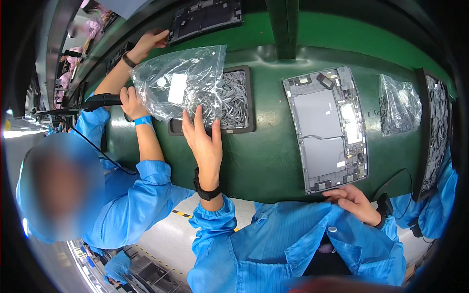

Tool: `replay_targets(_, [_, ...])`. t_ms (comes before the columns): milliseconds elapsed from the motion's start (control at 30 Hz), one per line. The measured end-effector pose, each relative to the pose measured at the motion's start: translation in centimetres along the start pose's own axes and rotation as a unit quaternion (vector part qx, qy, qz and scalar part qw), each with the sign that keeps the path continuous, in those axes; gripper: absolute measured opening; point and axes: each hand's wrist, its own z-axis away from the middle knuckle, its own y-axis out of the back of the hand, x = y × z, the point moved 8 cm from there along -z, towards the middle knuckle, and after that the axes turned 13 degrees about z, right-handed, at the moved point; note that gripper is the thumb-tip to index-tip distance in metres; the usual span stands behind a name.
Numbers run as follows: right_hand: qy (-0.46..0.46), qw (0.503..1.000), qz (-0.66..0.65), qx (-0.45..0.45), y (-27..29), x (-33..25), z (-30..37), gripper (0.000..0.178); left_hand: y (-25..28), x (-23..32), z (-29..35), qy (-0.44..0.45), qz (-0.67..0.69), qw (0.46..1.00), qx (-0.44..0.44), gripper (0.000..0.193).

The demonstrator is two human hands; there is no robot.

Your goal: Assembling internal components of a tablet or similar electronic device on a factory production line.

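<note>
My left hand [204, 144] reaches up with its fingers spread, the fingertips at the lower edge of a clear plastic bag [156, 90]. Inside or under the bag lie many small grey strip-like parts; which, I cannot tell for all of them. The bag lies partly over a dark tray [250, 97] filled with such parts. At the near edge of an open grey laptop shell [317, 115], my right hand [356, 202] rests with loosely bent fingers, the fingertips touching or very close to the rim. Circuit boards and a cable show inside the shell.
A second clear bag [400, 107] with small dark parts lies right of the shell, beside a tilted tray of grey pieces [436, 127]. At left, a co-worker's hand [132, 103] is by a black tool [102, 101]; their other hand touches another laptop shell [205, 19].
</note>
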Motion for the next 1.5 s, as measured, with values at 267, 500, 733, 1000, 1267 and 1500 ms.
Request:
replay_targets(267, [0.006, 0.975, 0.222, -0.015, 0.7, -3.3, 1.3, 0.030, -3.4, 0.1, 1.0, -0.048, -0.094, 0.994, -0.003, 0.053])
replay_targets(500, [0.120, 0.918, 0.324, 0.193, 7.4, -8.5, 2.5, 0.014, -0.9, 6.3, 1.8, -0.115, -0.047, 0.990, 0.070, 0.055])
replay_targets(733, [0.154, 0.786, 0.464, 0.377, 6.7, -8.2, 0.9, 0.028, -10.3, 15.2, 3.7, -0.165, 0.172, 0.937, -0.256, 0.059])
replay_targets(1000, [0.232, 0.609, 0.652, 0.388, 6.8, -14.0, -0.2, 0.025, -9.6, 19.2, 2.1, -0.324, 0.023, 0.922, -0.211, 0.048])
replay_targets(1267, [0.273, 0.582, 0.677, 0.358, 9.5, -18.1, -8.0, 0.037, -14.1, 22.8, -1.1, -0.407, 0.105, 0.873, -0.246, 0.034])
replay_targets(1500, [0.332, 0.701, 0.508, 0.374, 9.8, -18.6, -5.9, 0.012, -12.1, 22.7, -1.2, -0.406, 0.196, 0.859, -0.242, 0.019])
